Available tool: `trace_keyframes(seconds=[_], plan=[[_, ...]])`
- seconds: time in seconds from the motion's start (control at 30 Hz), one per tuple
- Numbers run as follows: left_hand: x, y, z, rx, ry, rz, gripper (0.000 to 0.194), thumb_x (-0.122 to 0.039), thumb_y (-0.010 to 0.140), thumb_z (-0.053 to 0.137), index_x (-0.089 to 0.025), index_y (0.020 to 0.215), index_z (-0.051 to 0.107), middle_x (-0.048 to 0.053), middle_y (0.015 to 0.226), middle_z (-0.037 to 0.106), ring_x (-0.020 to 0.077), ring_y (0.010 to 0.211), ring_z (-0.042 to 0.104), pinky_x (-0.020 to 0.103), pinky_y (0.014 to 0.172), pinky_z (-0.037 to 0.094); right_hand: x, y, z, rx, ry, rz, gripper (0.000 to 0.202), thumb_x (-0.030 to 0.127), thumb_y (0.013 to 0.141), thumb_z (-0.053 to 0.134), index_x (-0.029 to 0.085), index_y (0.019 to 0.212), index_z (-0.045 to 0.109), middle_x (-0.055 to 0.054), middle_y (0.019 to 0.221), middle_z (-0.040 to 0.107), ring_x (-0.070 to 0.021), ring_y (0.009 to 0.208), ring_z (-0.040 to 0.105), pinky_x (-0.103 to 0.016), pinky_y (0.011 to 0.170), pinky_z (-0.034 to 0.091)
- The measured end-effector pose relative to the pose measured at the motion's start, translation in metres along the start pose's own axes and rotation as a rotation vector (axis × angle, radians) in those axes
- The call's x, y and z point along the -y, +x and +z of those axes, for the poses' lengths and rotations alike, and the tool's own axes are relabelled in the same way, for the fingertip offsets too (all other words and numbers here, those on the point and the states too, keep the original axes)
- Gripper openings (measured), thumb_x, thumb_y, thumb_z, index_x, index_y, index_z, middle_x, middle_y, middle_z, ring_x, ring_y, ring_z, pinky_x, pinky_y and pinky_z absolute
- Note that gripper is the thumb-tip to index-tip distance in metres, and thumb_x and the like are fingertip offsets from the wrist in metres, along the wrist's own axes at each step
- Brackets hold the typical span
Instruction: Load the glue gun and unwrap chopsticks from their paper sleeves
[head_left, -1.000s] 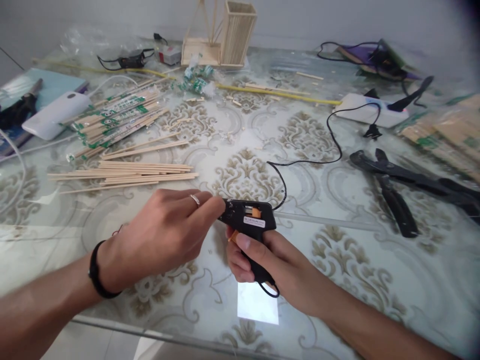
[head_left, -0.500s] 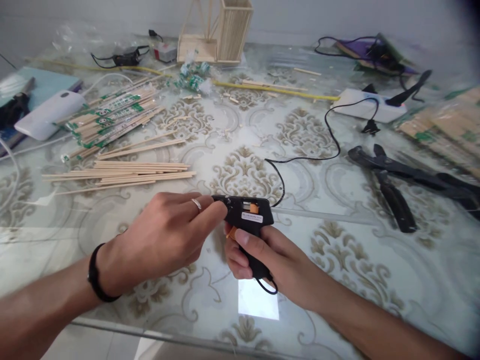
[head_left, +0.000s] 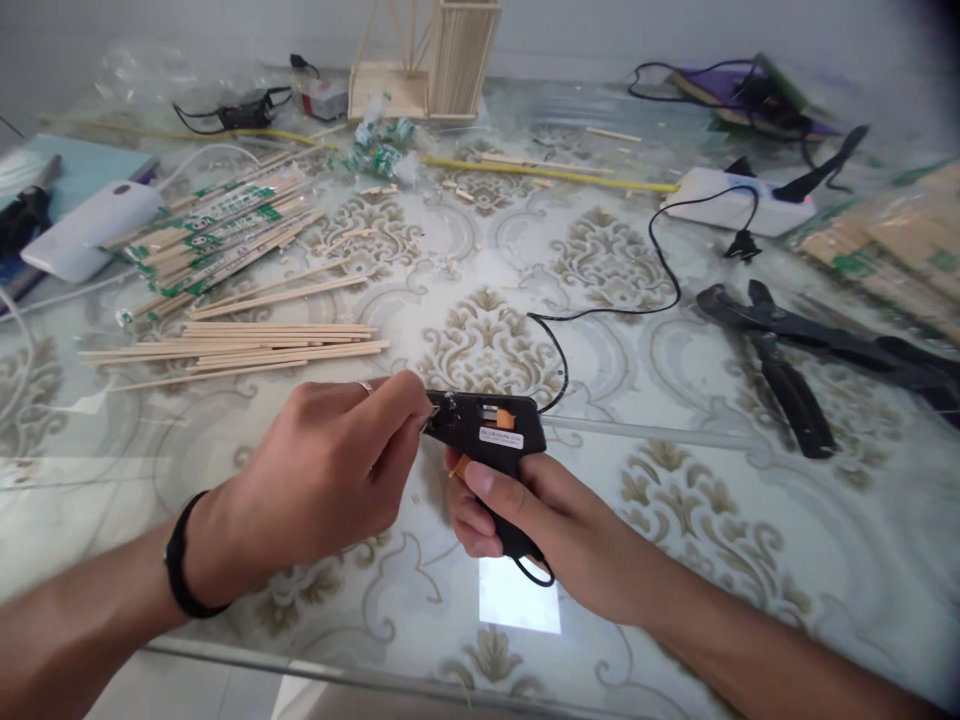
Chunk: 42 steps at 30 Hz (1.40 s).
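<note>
My right hand (head_left: pixel 517 510) is wrapped round the handle of a black hot glue gun (head_left: pixel 487 422) with an orange trigger and a white label. The gun's front end points left, and whitish bits cling to its dark side. Close against that front end is my left hand (head_left: pixel 345 470), with thumb and fingers pinched together. The nozzle is hidden behind these fingers, and whatever they pinch is too small to make out. Beyond my left hand lies a loose pile of thin wooden sticks (head_left: pixel 247 345).
Packaged sticks (head_left: pixel 217 230) lie at left beside a white power bank (head_left: pixel 94 230). Black pliers (head_left: pixel 787 370) and a white power strip (head_left: pixel 739 200) are at right. A stick-built model (head_left: pixel 461 60) stands at the back. A black cord (head_left: pixel 607 312) crosses the glass tabletop.
My left fingers have curled from stretched along the gun's front into a tighter pinch, drawn slightly left to its tip. The right hand and glue gun have stayed nearly still.
</note>
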<state>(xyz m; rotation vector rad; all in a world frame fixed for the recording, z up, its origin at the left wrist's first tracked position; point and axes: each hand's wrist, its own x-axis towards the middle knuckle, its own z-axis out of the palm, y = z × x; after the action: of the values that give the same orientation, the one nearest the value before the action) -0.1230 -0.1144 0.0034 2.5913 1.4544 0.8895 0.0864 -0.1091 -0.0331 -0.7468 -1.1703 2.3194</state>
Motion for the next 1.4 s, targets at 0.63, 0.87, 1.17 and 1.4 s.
trace_keyframes(seconds=[0.63, 0.87, 1.17, 1.4], plan=[[-0.0064, -0.0005, 0.0015, -0.050, 0.023, 0.020, 0.014, -0.009, 0.091, 0.056, -0.014, 0.080, 0.063, -0.005, 0.054, 0.056, 0.0077, 0.042, 0.046, 0.025, 0.046, 0.035, 0.0014, -0.0003, 0.0024, 0.031, -0.059, 0.006, 0.041, 0.048, 0.107, 0.047, 0.019, 0.077, 0.044, 0.003, 0.072, 0.042, -0.0105, 0.066, 0.041, -0.029, 0.063, 0.036], [-0.0003, 0.0011, 0.0045, -0.056, 0.065, 0.019, 0.017, -0.009, 0.092, 0.054, -0.015, 0.078, 0.060, -0.007, 0.053, 0.048, 0.0081, 0.043, 0.043, 0.025, 0.043, 0.031, 0.0022, -0.0009, 0.0036, 0.013, -0.029, 0.026, 0.037, 0.048, 0.105, 0.051, 0.020, 0.081, 0.045, 0.003, 0.073, 0.041, -0.0117, 0.067, 0.042, -0.029, 0.063, 0.036], [-0.0022, 0.0009, 0.0021, -0.031, 0.017, -0.066, 0.014, -0.008, 0.089, 0.054, -0.016, 0.079, 0.058, -0.008, 0.053, 0.048, 0.0066, 0.042, 0.042, 0.021, 0.043, 0.032, 0.0003, -0.0005, 0.0004, 0.029, -0.036, 0.010, 0.033, 0.045, 0.106, 0.049, 0.020, 0.085, 0.047, 0.003, 0.075, 0.042, -0.0115, 0.068, 0.042, -0.029, 0.062, 0.035], [-0.0012, 0.0010, 0.0021, -0.027, -0.023, -0.071, 0.012, -0.006, 0.087, 0.054, -0.015, 0.081, 0.059, -0.009, 0.054, 0.048, 0.0053, 0.042, 0.041, 0.020, 0.043, 0.031, -0.0002, -0.0020, 0.0017, 0.026, -0.035, 0.009, 0.032, 0.044, 0.107, 0.049, 0.020, 0.086, 0.047, 0.003, 0.075, 0.042, -0.0110, 0.068, 0.043, -0.029, 0.062, 0.035]])
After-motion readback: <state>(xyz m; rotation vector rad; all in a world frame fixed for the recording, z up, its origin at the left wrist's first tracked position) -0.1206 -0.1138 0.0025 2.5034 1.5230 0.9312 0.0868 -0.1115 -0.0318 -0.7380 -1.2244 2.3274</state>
